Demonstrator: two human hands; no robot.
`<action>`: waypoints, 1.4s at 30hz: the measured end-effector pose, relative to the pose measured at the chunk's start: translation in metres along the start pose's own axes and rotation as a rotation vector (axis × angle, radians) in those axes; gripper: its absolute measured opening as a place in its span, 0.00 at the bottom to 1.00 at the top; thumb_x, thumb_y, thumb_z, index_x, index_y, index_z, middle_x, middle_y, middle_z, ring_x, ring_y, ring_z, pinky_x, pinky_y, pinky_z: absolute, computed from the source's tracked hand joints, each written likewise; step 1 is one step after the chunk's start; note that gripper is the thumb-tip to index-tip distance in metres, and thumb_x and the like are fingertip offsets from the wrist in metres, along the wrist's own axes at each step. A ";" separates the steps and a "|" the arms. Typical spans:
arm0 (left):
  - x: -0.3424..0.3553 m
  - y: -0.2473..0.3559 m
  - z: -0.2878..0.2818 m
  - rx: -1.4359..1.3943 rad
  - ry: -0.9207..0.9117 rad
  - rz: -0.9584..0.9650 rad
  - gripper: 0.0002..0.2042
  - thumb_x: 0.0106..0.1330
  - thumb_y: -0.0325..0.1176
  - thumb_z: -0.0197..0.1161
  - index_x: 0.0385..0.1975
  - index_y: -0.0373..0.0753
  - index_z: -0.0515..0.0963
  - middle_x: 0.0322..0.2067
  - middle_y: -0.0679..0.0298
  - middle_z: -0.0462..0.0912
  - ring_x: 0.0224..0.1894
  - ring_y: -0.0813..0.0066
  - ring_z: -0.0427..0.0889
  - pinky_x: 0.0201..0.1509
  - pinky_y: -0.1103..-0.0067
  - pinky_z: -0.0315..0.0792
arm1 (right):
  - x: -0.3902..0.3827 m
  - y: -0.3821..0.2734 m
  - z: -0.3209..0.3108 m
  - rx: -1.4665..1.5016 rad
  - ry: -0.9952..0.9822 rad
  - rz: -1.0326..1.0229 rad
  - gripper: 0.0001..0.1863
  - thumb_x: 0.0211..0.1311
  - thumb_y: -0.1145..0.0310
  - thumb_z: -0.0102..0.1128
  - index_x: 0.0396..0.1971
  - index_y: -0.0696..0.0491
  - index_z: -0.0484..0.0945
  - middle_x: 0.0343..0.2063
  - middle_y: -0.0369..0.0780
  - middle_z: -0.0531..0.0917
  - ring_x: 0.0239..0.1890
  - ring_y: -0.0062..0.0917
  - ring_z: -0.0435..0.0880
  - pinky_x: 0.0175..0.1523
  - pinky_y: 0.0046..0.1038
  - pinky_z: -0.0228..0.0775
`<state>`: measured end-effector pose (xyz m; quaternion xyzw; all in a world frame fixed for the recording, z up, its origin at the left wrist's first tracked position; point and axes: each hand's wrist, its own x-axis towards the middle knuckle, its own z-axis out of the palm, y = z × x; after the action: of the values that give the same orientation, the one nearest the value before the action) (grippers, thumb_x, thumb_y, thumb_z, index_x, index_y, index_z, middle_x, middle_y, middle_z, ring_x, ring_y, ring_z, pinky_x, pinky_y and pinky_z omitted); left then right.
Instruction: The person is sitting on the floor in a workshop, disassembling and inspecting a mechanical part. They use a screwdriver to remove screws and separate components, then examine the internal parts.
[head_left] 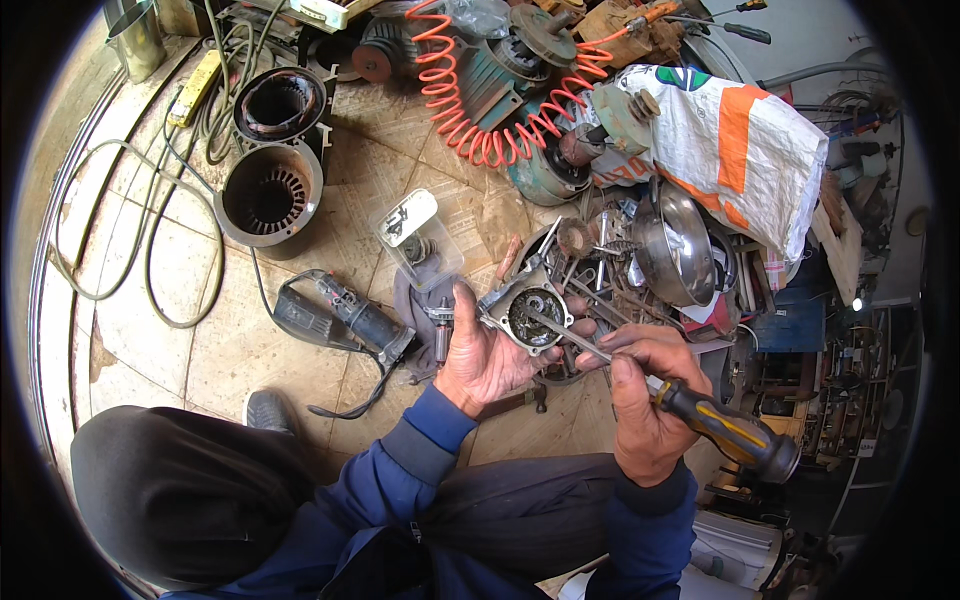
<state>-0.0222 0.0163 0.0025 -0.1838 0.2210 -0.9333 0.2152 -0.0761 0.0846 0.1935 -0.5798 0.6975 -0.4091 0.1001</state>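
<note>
My left hand (483,362) is closed around a metal gear housing (538,315), its round opening turned up and dark grease showing inside. In my right hand (655,395) is a screwdriver (728,430) with a black and yellow handle. Its long shaft slants to the upper left, and the tip reaches into the housing's opening. Just left of my left hand, an angle grinder body (365,315) lies on the floor with its cord. A gear-and-shaft part (441,325) rests on a grey rag (415,300) between them.
A clear plastic box (420,235) with small parts stands beyond the rag. Motor housings (270,193) and looped cables (150,230) are at the left. A coiled orange hose (480,145), a steel bowl (672,245), loose tools and a white sack (715,150) crowd the far right.
</note>
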 end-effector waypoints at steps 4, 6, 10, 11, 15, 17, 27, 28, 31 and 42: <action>0.000 0.000 0.005 -0.047 0.005 -0.003 0.54 0.54 0.78 0.57 0.71 0.37 0.62 0.63 0.36 0.72 0.63 0.36 0.75 0.52 0.62 0.86 | 0.000 0.002 0.000 -0.025 -0.009 -0.037 0.05 0.65 0.77 0.65 0.38 0.61 0.78 0.36 0.50 0.86 0.41 0.31 0.88 0.50 0.32 0.81; -0.001 0.000 0.009 -0.109 0.026 -0.015 0.53 0.55 0.78 0.57 0.70 0.37 0.62 0.62 0.35 0.72 0.62 0.35 0.76 0.51 0.62 0.87 | 0.000 0.003 -0.001 -0.026 -0.014 -0.037 0.06 0.65 0.77 0.65 0.38 0.61 0.78 0.37 0.50 0.86 0.41 0.32 0.88 0.51 0.32 0.81; 0.001 0.000 0.004 -0.112 -0.049 0.015 0.53 0.55 0.76 0.59 0.70 0.36 0.61 0.63 0.35 0.70 0.62 0.34 0.75 0.51 0.62 0.87 | 0.000 0.003 0.000 -0.035 -0.020 -0.043 0.06 0.65 0.77 0.65 0.38 0.61 0.78 0.37 0.49 0.86 0.42 0.33 0.88 0.51 0.32 0.80; 0.001 -0.001 0.003 -0.136 -0.065 0.015 0.53 0.56 0.75 0.60 0.70 0.35 0.61 0.64 0.34 0.69 0.62 0.34 0.75 0.51 0.62 0.87 | 0.000 0.003 0.000 -0.037 -0.016 -0.039 0.06 0.65 0.77 0.65 0.38 0.61 0.78 0.36 0.49 0.87 0.42 0.33 0.88 0.52 0.32 0.80; 0.000 0.001 0.003 -0.203 -0.088 -0.004 0.54 0.56 0.74 0.62 0.70 0.31 0.59 0.65 0.35 0.68 0.62 0.34 0.76 0.52 0.60 0.87 | -0.006 0.007 0.004 0.058 0.017 0.049 0.05 0.65 0.77 0.65 0.38 0.60 0.78 0.36 0.49 0.87 0.42 0.33 0.88 0.51 0.32 0.80; -0.001 0.001 0.001 -0.236 -0.077 -0.016 0.57 0.55 0.76 0.61 0.70 0.29 0.60 0.64 0.36 0.69 0.61 0.37 0.77 0.51 0.62 0.86 | -0.006 0.008 0.003 0.034 0.018 0.037 0.06 0.65 0.77 0.65 0.38 0.60 0.78 0.36 0.48 0.87 0.41 0.32 0.88 0.50 0.32 0.80; 0.000 0.005 0.006 -0.328 -0.102 -0.044 0.57 0.55 0.77 0.61 0.70 0.29 0.61 0.62 0.38 0.71 0.57 0.38 0.79 0.49 0.62 0.87 | 0.000 0.007 0.006 -0.087 -0.067 -0.128 0.07 0.64 0.77 0.66 0.39 0.60 0.79 0.36 0.47 0.87 0.39 0.33 0.88 0.47 0.31 0.80; 0.000 0.006 0.007 -0.318 -0.113 -0.042 0.57 0.55 0.78 0.60 0.69 0.29 0.61 0.62 0.38 0.70 0.58 0.38 0.79 0.49 0.62 0.87 | 0.000 0.007 0.006 -0.081 -0.071 -0.126 0.07 0.64 0.76 0.67 0.39 0.60 0.79 0.36 0.47 0.87 0.39 0.33 0.88 0.47 0.31 0.80; 0.000 0.006 0.007 -0.305 -0.127 -0.045 0.57 0.55 0.79 0.58 0.68 0.29 0.62 0.64 0.37 0.70 0.60 0.37 0.78 0.48 0.62 0.88 | 0.001 0.007 0.007 -0.094 -0.078 -0.137 0.07 0.64 0.77 0.67 0.39 0.60 0.79 0.35 0.47 0.87 0.39 0.33 0.88 0.46 0.31 0.81; 0.001 0.007 0.009 -0.309 -0.119 -0.035 0.57 0.55 0.80 0.56 0.67 0.28 0.63 0.63 0.37 0.71 0.57 0.37 0.81 0.44 0.63 0.88 | -0.004 0.004 0.013 -0.097 -0.040 -0.165 0.09 0.58 0.81 0.69 0.38 0.61 0.80 0.37 0.50 0.86 0.37 0.33 0.89 0.42 0.28 0.82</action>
<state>-0.0166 0.0069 0.0069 -0.2734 0.3454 -0.8793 0.1810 -0.0698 0.0822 0.1804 -0.6477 0.6640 -0.3700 0.0519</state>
